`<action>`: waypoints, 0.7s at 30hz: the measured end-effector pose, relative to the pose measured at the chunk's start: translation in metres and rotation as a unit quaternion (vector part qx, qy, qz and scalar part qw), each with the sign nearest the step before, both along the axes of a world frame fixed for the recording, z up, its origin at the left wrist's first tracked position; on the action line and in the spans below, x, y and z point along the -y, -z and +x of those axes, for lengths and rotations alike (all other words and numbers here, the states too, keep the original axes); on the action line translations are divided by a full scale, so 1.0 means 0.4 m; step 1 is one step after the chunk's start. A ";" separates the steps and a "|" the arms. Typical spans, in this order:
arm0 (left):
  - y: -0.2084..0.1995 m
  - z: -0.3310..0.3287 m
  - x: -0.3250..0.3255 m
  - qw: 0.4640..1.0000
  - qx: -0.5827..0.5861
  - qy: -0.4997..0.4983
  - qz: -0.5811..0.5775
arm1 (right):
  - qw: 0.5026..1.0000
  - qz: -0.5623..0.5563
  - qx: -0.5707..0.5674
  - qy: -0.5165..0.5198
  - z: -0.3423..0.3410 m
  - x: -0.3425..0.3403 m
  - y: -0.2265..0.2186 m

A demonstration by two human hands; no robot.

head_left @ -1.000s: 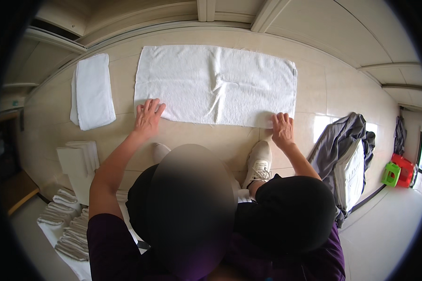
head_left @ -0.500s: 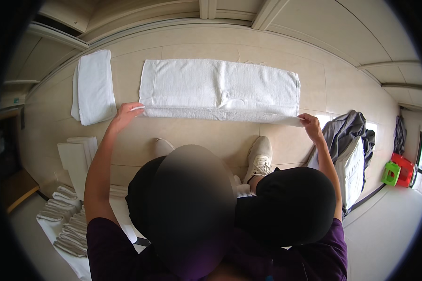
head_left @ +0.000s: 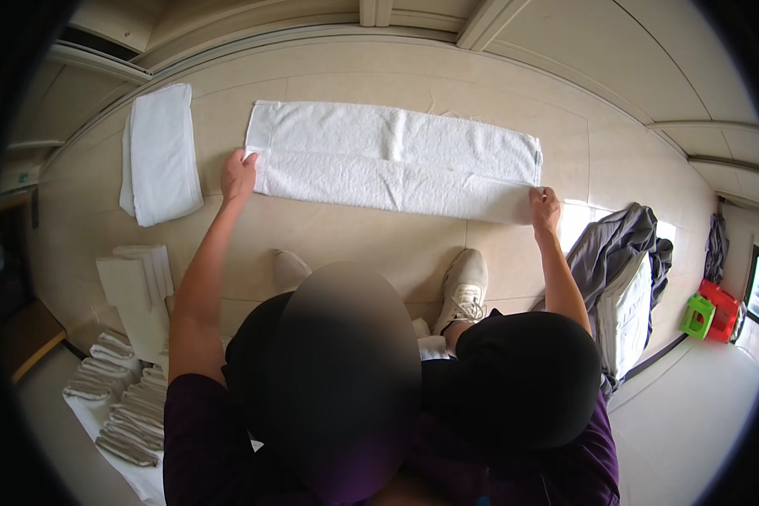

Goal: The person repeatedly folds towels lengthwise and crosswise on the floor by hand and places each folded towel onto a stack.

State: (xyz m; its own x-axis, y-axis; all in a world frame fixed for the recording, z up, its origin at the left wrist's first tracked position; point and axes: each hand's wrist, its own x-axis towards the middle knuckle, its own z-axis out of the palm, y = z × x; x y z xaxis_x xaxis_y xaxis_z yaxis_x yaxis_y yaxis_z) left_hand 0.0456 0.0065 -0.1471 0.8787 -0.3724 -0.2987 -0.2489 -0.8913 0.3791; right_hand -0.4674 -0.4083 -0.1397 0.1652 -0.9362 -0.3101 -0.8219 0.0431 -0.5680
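A white towel (head_left: pixel 396 156) lies spread lengthwise across the tiled floor in front of my feet. Its near edge is folded up over the rest, so a strip of the far part shows behind the fold. At the left end, my left hand (head_left: pixel 239 174) is closed on a corner of that folded edge. My right hand (head_left: pixel 546 207) pinches the corner at the other end. Short loose threads lie by the towel's far side.
At the far left sits a folded white towel stack (head_left: pixel 162 152). Several rolled or folded towels (head_left: pixel 131 413) lie in rows at the lower left, near white folded cloths (head_left: pixel 135 295). Grey fabric (head_left: pixel 611 244) and a white bundle (head_left: pixel 626 316) lie at right, before green (head_left: pixel 697 316) and red stools (head_left: pixel 721 308).
Both hands have moved forward, away from my body, carrying the towel's near edge over. The folded strip is now much wider, covering about half of the towel.
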 end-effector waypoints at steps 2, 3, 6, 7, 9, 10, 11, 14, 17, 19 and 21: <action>-0.028 -0.080 0.014 0.988 0.144 0.056 -0.009 | 0.980 -0.166 -0.112 -0.001 0.010 -0.042 -0.008; -0.036 -0.110 0.008 0.952 0.287 0.108 -0.015 | 0.980 -0.165 -0.111 -0.003 0.017 -0.065 -0.012; -0.043 -0.155 -0.017 0.918 0.244 0.305 -0.067 | 0.906 -0.315 -0.091 -0.268 0.049 -0.146 -0.024; -0.040 -0.174 -0.034 0.919 0.243 0.304 -0.063 | 0.888 -0.307 -0.090 -0.329 0.059 -0.167 -0.024; -0.016 -0.194 -0.034 0.934 0.223 0.277 0.035 | 0.899 -0.263 -0.119 -0.330 0.029 -0.155 0.024; -0.012 -0.184 -0.036 0.942 0.203 0.266 0.015 | 0.904 -0.264 -0.131 -0.309 0.030 -0.127 0.038; -0.016 -0.178 -0.019 0.941 0.202 0.272 0.011 | 0.910 -0.263 -0.149 -0.285 0.008 -0.081 0.059; -0.050 -0.125 0.028 0.944 0.172 0.277 0.053 | 0.903 -0.321 -0.135 -0.250 0.033 0.042 0.029; -0.066 -0.042 0.109 0.937 0.198 0.286 -0.022 | 0.887 -0.313 -0.115 -0.319 0.159 0.107 -0.079; -0.084 -0.012 0.220 0.931 0.150 0.318 -0.103 | 0.878 -0.294 -0.106 -0.362 0.220 0.138 -0.080; -0.060 0.018 0.255 0.925 0.199 0.318 -0.064 | 0.855 -0.317 -0.128 -0.390 0.294 0.130 -0.071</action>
